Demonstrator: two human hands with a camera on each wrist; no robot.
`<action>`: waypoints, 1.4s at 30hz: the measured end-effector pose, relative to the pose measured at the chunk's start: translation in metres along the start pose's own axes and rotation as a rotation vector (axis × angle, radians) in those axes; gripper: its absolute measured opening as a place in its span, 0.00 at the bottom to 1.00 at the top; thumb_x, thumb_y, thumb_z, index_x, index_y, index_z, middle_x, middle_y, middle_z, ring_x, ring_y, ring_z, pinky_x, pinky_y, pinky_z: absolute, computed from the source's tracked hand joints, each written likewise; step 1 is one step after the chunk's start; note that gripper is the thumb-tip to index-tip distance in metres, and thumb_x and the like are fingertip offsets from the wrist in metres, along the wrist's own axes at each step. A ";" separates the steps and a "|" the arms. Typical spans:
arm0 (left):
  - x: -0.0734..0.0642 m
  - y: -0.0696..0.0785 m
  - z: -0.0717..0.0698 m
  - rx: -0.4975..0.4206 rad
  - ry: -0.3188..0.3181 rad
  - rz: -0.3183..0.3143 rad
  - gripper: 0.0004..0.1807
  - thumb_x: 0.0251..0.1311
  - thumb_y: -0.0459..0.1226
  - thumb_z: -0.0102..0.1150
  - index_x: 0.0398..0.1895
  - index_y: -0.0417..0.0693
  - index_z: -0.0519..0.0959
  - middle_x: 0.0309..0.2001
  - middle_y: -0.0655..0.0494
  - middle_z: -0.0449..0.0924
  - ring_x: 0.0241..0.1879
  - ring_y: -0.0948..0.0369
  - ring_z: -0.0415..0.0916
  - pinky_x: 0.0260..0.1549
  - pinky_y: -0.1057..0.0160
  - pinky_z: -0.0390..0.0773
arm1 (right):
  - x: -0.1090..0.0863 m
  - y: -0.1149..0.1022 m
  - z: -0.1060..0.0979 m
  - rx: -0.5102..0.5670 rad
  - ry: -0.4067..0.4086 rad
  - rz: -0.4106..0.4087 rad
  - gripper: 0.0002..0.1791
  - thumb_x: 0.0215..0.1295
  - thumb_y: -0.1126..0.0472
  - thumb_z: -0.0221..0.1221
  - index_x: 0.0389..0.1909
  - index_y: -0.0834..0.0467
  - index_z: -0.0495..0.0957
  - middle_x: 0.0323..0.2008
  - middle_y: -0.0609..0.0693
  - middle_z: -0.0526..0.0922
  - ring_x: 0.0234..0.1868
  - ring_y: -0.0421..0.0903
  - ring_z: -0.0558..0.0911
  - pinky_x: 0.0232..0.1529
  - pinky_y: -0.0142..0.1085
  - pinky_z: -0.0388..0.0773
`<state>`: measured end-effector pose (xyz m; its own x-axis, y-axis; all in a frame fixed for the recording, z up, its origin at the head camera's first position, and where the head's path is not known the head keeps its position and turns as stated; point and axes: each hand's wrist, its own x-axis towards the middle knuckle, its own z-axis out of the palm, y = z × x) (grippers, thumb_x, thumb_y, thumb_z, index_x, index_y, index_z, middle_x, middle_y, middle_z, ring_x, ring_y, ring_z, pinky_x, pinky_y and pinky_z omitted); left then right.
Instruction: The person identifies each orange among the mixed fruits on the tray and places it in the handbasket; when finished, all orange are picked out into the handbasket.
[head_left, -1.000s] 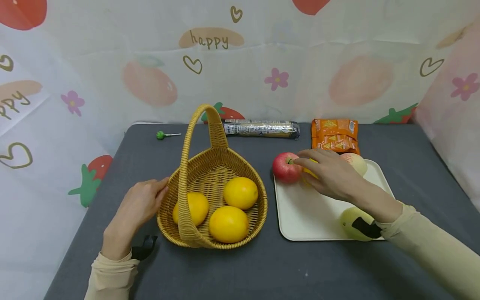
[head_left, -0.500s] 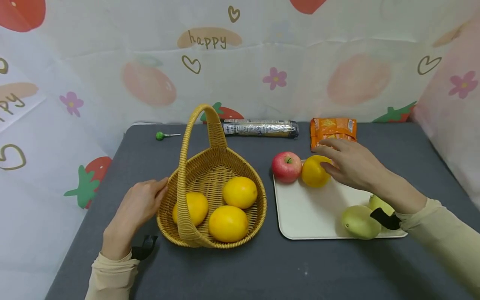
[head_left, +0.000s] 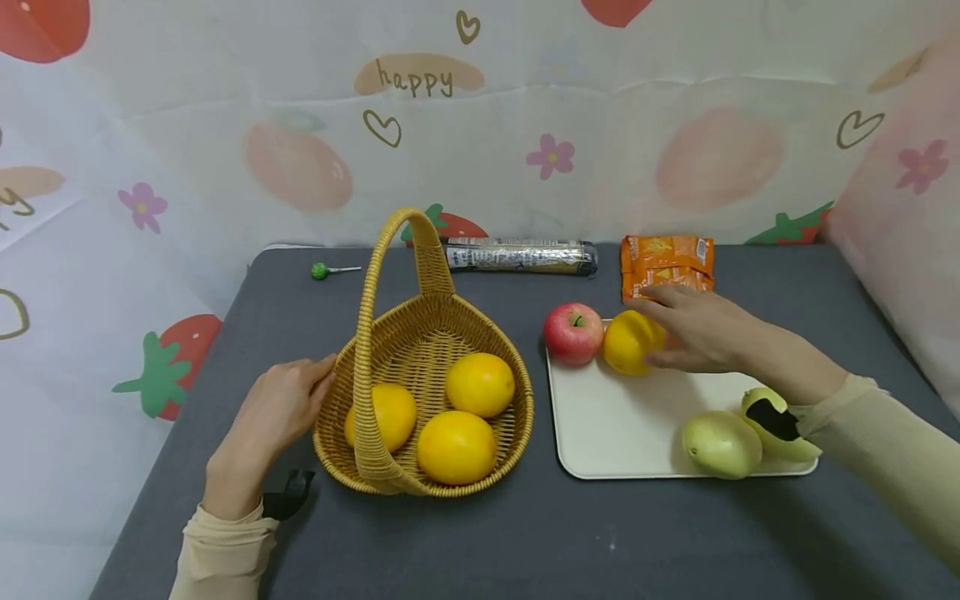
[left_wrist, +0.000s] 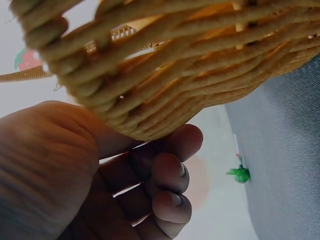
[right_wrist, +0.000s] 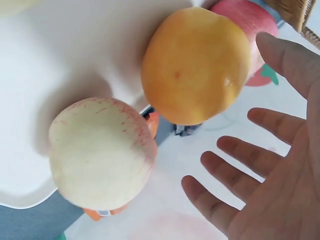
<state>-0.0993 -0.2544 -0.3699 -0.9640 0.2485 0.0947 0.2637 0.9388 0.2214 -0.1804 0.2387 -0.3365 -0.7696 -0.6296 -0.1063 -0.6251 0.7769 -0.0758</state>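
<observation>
My left hand (head_left: 273, 408) pinches the left rim of a wicker basket (head_left: 405, 358); in the left wrist view, thumb and index finger meet at the woven edge (left_wrist: 150, 112). Several yellow fruits, one of them here (head_left: 457, 447), lie inside. My right hand (head_left: 708, 333) is over a white tray (head_left: 615, 425), fingers spread and relaxed, right beside an orange-yellow round fruit (head_left: 627, 343). The right wrist view shows its palm holding nothing, with a pale, red-flecked peach (right_wrist: 100, 152) near that fruit. The hand hides the peach in the head view.
A red apple (head_left: 573, 335) sits at the tray's back left corner, two pale green oval fruits (head_left: 722, 446) at its front right. Behind stand an orange snack packet (head_left: 667, 260) and a long wrapped roll (head_left: 521, 257). A green lollipop (head_left: 321, 271) lies at back left.
My right hand has shifted right from above the orange-yellow fruit, uncovering it, and its fingers now spread beside it. The peach has passed behind the hand. Left hand and basket stay put.
</observation>
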 end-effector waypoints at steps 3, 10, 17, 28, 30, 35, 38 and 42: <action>-0.001 -0.001 0.000 0.000 -0.004 -0.006 0.19 0.67 0.34 0.57 0.57 0.34 0.78 0.30 0.46 0.82 0.24 0.58 0.73 0.30 0.54 0.78 | 0.005 -0.003 0.000 0.012 -0.013 -0.018 0.41 0.58 0.49 0.67 0.70 0.59 0.65 0.67 0.65 0.69 0.65 0.67 0.70 0.61 0.63 0.68; -0.002 0.000 0.002 -0.006 -0.009 -0.013 0.19 0.66 0.35 0.57 0.57 0.34 0.78 0.30 0.46 0.82 0.24 0.58 0.72 0.30 0.54 0.78 | 0.014 -0.008 0.002 0.006 -0.073 -0.025 0.43 0.57 0.49 0.68 0.70 0.62 0.65 0.68 0.65 0.68 0.67 0.68 0.68 0.63 0.64 0.66; 0.000 0.000 0.002 -0.003 0.001 0.001 0.18 0.67 0.35 0.56 0.57 0.34 0.79 0.28 0.48 0.81 0.23 0.59 0.71 0.28 0.55 0.77 | 0.021 -0.011 0.005 0.016 -0.123 0.002 0.34 0.53 0.51 0.70 0.61 0.58 0.75 0.54 0.60 0.76 0.49 0.58 0.80 0.50 0.53 0.77; 0.001 0.000 0.001 0.002 0.008 -0.003 0.18 0.67 0.35 0.57 0.56 0.34 0.79 0.27 0.48 0.80 0.23 0.59 0.71 0.29 0.55 0.78 | 0.024 -0.011 0.003 0.030 -0.216 0.043 0.33 0.49 0.51 0.73 0.56 0.55 0.73 0.52 0.56 0.79 0.44 0.54 0.80 0.47 0.51 0.78; 0.001 0.000 0.001 0.002 0.005 -0.008 0.18 0.67 0.35 0.57 0.57 0.34 0.79 0.26 0.49 0.80 0.22 0.59 0.70 0.28 0.56 0.77 | 0.025 -0.011 0.003 0.031 -0.241 0.053 0.34 0.49 0.51 0.73 0.56 0.55 0.72 0.52 0.55 0.80 0.44 0.54 0.80 0.46 0.51 0.78; 0.001 0.000 0.002 -0.002 -0.002 -0.011 0.18 0.67 0.35 0.57 0.57 0.34 0.79 0.27 0.48 0.80 0.23 0.59 0.70 0.28 0.56 0.77 | 0.025 -0.010 0.003 0.030 -0.245 0.046 0.37 0.48 0.51 0.74 0.59 0.56 0.72 0.55 0.57 0.79 0.46 0.56 0.80 0.48 0.53 0.78; 0.000 0.000 0.002 -0.005 0.000 -0.010 0.18 0.67 0.35 0.57 0.57 0.34 0.79 0.28 0.47 0.81 0.23 0.59 0.71 0.29 0.54 0.79 | 0.024 -0.011 0.004 0.017 -0.241 0.039 0.38 0.47 0.52 0.74 0.61 0.55 0.74 0.58 0.59 0.77 0.50 0.58 0.80 0.50 0.55 0.77; 0.000 0.000 0.002 -0.004 0.003 -0.007 0.18 0.67 0.34 0.57 0.57 0.34 0.78 0.27 0.48 0.81 0.23 0.59 0.71 0.29 0.54 0.78 | 0.024 -0.011 0.004 -0.013 -0.257 0.037 0.37 0.47 0.50 0.74 0.60 0.54 0.75 0.55 0.57 0.77 0.48 0.56 0.79 0.46 0.54 0.78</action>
<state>-0.0995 -0.2542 -0.3720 -0.9658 0.2408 0.0962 0.2568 0.9396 0.2263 -0.1916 0.2145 -0.3426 -0.7347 -0.5769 -0.3571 -0.6000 0.7981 -0.0549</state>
